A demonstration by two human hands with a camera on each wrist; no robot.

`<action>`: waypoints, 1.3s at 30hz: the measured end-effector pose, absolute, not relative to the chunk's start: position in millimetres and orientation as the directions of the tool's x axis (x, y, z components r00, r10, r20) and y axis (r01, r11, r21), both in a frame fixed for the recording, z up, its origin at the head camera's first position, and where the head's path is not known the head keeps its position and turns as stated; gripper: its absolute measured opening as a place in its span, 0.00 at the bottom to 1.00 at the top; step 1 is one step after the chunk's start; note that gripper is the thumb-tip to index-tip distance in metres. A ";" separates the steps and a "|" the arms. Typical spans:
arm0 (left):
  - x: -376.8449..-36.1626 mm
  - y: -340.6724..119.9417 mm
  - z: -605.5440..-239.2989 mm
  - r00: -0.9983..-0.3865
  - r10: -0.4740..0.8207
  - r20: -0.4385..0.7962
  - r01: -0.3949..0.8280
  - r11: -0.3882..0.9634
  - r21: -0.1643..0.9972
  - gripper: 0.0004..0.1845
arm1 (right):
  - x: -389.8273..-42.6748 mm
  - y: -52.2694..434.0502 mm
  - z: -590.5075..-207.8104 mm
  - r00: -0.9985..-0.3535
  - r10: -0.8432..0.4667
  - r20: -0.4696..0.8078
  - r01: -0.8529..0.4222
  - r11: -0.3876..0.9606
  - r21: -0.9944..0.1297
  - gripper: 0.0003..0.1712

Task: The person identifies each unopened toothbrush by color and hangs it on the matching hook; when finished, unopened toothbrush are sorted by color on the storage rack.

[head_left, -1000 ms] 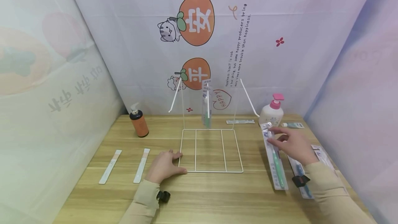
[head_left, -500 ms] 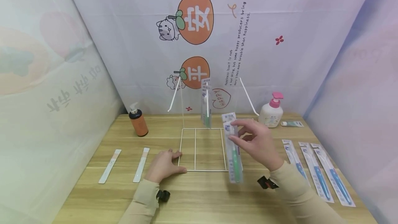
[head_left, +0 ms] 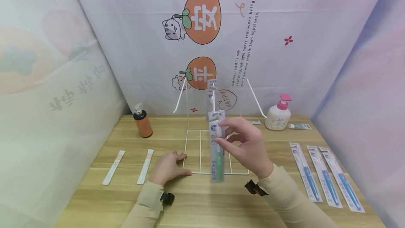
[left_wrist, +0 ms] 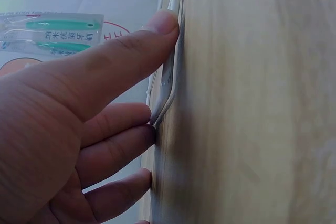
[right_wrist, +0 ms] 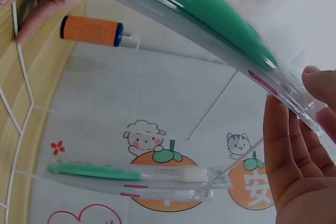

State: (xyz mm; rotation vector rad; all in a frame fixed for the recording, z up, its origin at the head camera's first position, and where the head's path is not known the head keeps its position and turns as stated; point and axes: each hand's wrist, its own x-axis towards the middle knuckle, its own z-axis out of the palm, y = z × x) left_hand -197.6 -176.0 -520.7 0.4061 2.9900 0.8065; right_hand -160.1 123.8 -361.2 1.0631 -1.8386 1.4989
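My right hand (head_left: 245, 143) pinches the upper part of a packaged green-handled toothbrush (head_left: 217, 161) between thumb and fingers. The pack hangs upright before the white wire rack (head_left: 200, 150), its top near the front end of the middle hook (head_left: 213, 97); whether they touch I cannot tell. In the right wrist view, two similar toothbrush packs (right_wrist: 94, 170) hang on that hook. Down at the rack base's front left corner rests my left hand (head_left: 169, 168). Its thumb (left_wrist: 163, 23) lies along one wire and the other fingers touch the base beside it, spread apart.
Several blue-handled toothbrush packs (head_left: 326, 178) lie at right. A pink-topped pump bottle (head_left: 277, 117) and a small tube (head_left: 300, 126) stand behind them. An orange pump bottle (head_left: 143, 126) and two slim white packets (head_left: 114, 167) are at left. Side hooks (head_left: 257, 97) jut forward.
The right hand has carried the green toothbrush pack leftward from the table's right side to the front of the middle hook. The left hand has stayed on the rack's corner.
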 end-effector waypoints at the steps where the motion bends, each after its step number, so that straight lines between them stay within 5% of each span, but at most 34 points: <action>1: -197.8 -175.5 -520.5 -0.966 0.252 0.047 0.242 0.834 0.496 0.43 | -161.2 123.1 -362.7 -0.555 -0.240 0.797 -0.829 0.083 -0.553 0.30; 21: -199.0 -175.8 -519.9 -0.962 0.268 0.056 0.259 0.826 0.500 0.42 | -216.2 105.5 -382.5 -0.611 -0.195 0.768 -0.765 0.394 -0.509 0.26; 39: -199.2 -175.5 -520.8 -0.961 0.269 0.071 0.267 0.821 0.504 0.41 | -243.4 98.6 -381.3 -0.645 -0.129 0.754 -0.715 0.451 -0.534 0.26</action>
